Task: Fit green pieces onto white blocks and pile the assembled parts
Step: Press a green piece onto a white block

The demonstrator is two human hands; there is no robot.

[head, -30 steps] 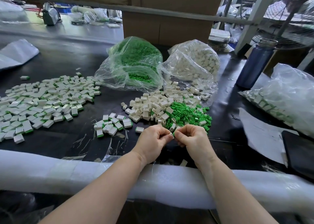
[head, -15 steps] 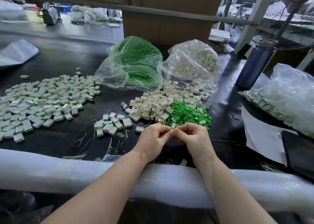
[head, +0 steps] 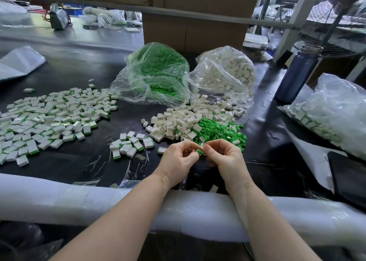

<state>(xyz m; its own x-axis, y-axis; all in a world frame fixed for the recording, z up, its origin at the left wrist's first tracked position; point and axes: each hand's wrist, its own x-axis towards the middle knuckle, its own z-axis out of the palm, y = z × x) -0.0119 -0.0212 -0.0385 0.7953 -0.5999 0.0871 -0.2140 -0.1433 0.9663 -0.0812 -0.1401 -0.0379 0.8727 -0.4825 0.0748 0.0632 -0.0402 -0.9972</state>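
Both hands (head: 179,158) (head: 225,157) rose slightly, pinching one green piece (head: 200,152).

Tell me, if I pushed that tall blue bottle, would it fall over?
Probably, if pushed near the top: the blue bottle stands upright, tall and narrow. Once down it would likely roll, since it looks round. Its smooth side may feel slippery. How full it is cannot be seen.

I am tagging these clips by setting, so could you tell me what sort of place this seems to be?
Most likely a small factory or workshop assembly bench. Clear bulk bags of green pieces and white blocks sit on a black worktable, a large spread of assembled parts lies alongside, and cardboard cartons stand behind.
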